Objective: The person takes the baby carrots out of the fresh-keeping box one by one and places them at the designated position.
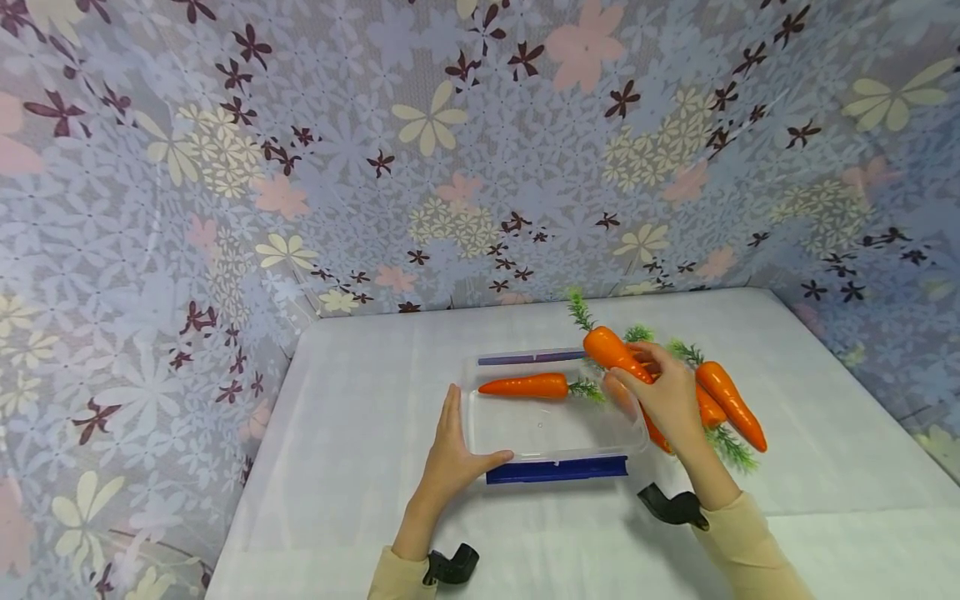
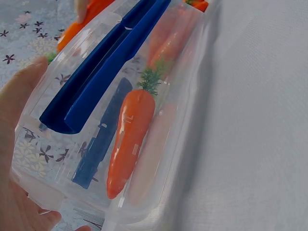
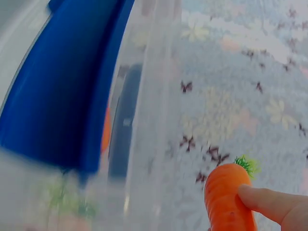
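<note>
A clear plastic container (image 1: 517, 433) with blue side clips (image 1: 557, 471) stands on the table. Inside it lies one orange carrot (image 1: 528, 386) with a green top, also seen through the wall in the left wrist view. My left hand (image 1: 455, 454) holds the container's left side, thumb along the front rim and fingers along the left wall. Over the container's right edge, my right hand (image 1: 666, 392) grips another carrot (image 1: 609, 346), its leafy end pointing up and away. In the right wrist view a finger presses this held carrot (image 3: 228, 199).
Several more carrots lie on the white-covered table (image 1: 360, 400) right of the container, among them a carrot (image 1: 731, 406) at the far right. Behind the table hangs a flowered cloth (image 1: 450, 167), which also covers both sides.
</note>
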The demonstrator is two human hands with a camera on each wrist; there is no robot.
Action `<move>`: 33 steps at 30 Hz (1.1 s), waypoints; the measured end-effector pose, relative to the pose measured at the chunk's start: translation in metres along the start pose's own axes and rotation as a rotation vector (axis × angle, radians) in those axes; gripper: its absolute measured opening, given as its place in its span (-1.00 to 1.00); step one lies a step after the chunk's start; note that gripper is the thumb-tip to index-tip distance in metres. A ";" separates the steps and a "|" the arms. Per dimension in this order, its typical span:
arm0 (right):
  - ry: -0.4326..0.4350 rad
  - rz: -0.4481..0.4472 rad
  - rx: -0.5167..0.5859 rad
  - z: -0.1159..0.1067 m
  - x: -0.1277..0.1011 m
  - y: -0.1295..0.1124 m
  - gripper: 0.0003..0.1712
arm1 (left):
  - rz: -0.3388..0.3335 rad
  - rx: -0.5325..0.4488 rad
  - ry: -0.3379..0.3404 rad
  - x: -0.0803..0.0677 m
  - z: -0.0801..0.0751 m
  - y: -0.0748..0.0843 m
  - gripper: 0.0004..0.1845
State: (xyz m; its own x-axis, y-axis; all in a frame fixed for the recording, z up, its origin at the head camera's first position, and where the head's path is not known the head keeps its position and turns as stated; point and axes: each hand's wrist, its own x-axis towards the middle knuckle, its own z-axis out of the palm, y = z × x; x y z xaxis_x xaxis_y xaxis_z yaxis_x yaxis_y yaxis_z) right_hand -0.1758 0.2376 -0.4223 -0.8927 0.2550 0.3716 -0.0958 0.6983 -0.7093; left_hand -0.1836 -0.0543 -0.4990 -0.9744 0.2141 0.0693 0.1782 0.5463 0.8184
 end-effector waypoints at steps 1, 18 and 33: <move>0.010 0.014 -0.010 -0.004 0.000 0.003 -0.48 | 0.001 -0.001 0.000 0.000 0.000 0.000 0.29; 0.158 0.271 -0.205 -0.045 0.000 0.070 -0.51 | 0.017 -0.002 0.001 0.000 0.000 0.001 0.28; 0.139 0.352 -0.272 -0.048 -0.006 0.116 -0.54 | 0.001 -0.013 0.004 0.000 0.001 0.000 0.28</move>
State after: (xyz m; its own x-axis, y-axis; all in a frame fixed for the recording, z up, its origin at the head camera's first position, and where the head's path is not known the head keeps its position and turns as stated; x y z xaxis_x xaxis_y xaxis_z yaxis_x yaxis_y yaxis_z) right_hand -0.1603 0.3488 -0.4781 -0.7810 0.5823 0.2259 0.3381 0.6983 -0.6310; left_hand -0.1834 -0.0534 -0.4999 -0.9747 0.2117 0.0722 0.1775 0.5356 0.8256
